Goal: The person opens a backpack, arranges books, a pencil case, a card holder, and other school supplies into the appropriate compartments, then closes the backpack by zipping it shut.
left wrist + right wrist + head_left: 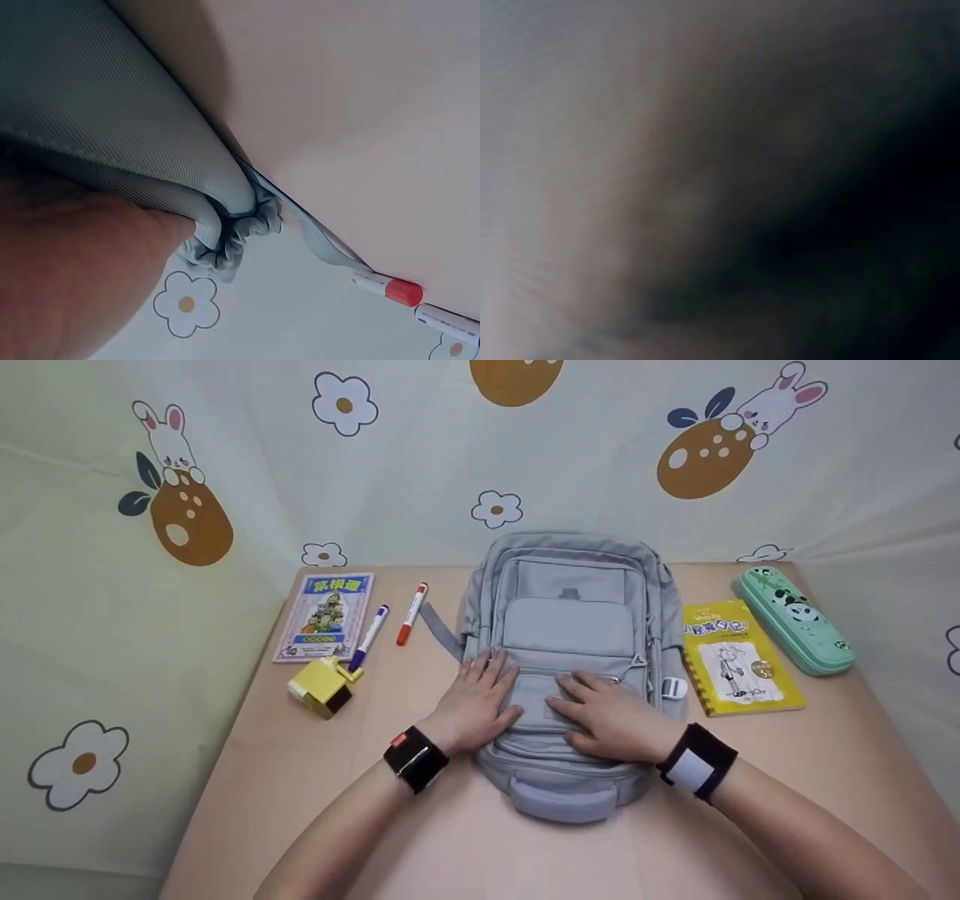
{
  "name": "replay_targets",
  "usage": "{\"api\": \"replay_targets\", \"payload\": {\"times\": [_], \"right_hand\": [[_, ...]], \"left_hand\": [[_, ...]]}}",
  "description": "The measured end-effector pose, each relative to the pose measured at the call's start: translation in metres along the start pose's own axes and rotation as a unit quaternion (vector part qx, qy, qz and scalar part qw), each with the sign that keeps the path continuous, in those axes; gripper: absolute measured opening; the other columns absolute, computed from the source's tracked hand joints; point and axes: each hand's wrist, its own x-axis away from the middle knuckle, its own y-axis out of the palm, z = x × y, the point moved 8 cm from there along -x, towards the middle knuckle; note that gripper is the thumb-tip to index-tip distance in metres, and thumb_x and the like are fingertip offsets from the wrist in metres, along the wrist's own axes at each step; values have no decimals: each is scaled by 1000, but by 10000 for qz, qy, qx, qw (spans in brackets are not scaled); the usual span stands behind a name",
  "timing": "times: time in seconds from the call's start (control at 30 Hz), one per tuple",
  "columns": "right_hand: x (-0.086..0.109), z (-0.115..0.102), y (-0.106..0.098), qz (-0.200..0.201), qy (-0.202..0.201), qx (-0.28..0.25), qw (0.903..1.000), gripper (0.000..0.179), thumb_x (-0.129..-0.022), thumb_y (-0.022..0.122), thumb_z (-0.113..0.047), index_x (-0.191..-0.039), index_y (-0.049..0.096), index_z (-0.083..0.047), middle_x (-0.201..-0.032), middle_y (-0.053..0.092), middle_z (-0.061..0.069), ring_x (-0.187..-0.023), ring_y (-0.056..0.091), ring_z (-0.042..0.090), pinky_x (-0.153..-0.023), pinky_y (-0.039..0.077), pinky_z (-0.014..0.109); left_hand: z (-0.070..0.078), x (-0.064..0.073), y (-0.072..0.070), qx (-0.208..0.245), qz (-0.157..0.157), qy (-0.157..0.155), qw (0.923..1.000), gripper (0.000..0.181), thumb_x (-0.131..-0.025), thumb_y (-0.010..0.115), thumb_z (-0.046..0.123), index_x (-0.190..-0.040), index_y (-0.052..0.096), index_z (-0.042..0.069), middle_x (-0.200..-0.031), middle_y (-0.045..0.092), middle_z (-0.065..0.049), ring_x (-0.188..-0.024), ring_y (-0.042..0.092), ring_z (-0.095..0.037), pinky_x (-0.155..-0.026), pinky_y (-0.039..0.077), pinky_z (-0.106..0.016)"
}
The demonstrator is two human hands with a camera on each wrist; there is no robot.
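Note:
A grey backpack [568,626] lies on the table in the head view, its front pockets up and its carry handle [562,801] towards the person. My left hand [480,701] rests on its lower left side with the fingers spread. On the lower right of the front panel lies my right hand [615,716], fingers extended, near a zipper pull [628,667]. Neither hand grips anything. In the left wrist view, part of the left hand [82,270] touches the bag's grey fabric [142,112]. The right wrist view is too dark and blurred to make out.
Left of the bag are a pink-bordered book [324,619], a blue marker [369,637], a red marker [412,613] and a yellow block-shaped object [322,686]. To the right lie a yellow notebook [742,660] and a green panda pencil case [795,619]. A patterned curtain [420,457] surrounds the table.

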Motion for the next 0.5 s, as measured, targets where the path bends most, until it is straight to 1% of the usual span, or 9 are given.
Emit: {"api": "replay_targets", "payload": {"times": [0.1, 0.2, 0.27, 0.33, 0.4, 0.43, 0.5], "right_hand": [[2, 4, -2, 86, -16, -51, 9999, 59, -99, 60, -39, -151, 51, -14, -159, 37, 23, -144, 33, 48, -114, 31, 62], [4, 9, 0, 42, 86, -88, 9999, 60, -99, 59, -42, -153, 49, -16, -161, 35, 21, -146, 30, 48, -115, 29, 62], [4, 10, 0, 38, 121, -109, 9999, 60, -100, 59, -44, -153, 49, -17, -161, 34, 20, -146, 29, 47, -116, 28, 61], [2, 9, 0, 12, 132, -124, 9998, 61, -100, 58, -46, -154, 48, -18, -162, 34, 18, -147, 29, 47, -116, 27, 61], [0, 6, 0, -22, 103, -153, 9998, 62, -100, 58, -47, -154, 48, -18, -162, 34, 19, -147, 29, 47, -116, 28, 62], [-1, 5, 0, -44, 69, -173, 9998, 62, -100, 58, -46, -154, 48, -17, -161, 34, 19, -146, 29, 47, -115, 28, 63], [-2, 1, -1, -113, 19, -193, 9997, 62, -101, 59, -46, -154, 47, -17, -161, 34, 20, -146, 29, 48, -113, 29, 65]], "left_hand": [[8, -8, 0, 37, 28, 21, 10000, 68, -108, 40, 46, -161, 27, 5, -168, 12, -20, -155, 6, -39, -123, 8, -54], [15, -15, -1, 138, 122, 97, 9998, 66, -107, 42, 39, -159, 30, 1, -167, 15, -24, -154, 9, -40, -122, 9, -57], [17, -17, -2, 181, 178, 137, 9996, 64, -107, 43, 37, -158, 31, 0, -166, 16, -25, -154, 10, -40, -122, 9, -58], [15, -15, -4, 220, 191, 148, 9995, 65, -107, 44, 37, -158, 31, 1, -166, 16, -24, -154, 10, -39, -122, 9, -58], [9, -10, -7, 336, 218, 118, 9991, 67, -106, 47, 39, -159, 30, 1, -167, 17, -22, -154, 10, -38, -122, 10, -57], [5, -7, -10, 413, 231, 33, 9989, 69, -106, 48, 40, -159, 29, 1, -167, 16, -22, -155, 10, -38, -122, 10, -57], [-7, 1, -17, 702, 393, -301, 9963, 74, -104, 52, 41, -159, 26, -1, -166, 17, -24, -154, 14, -39, -122, 13, -56]]}}
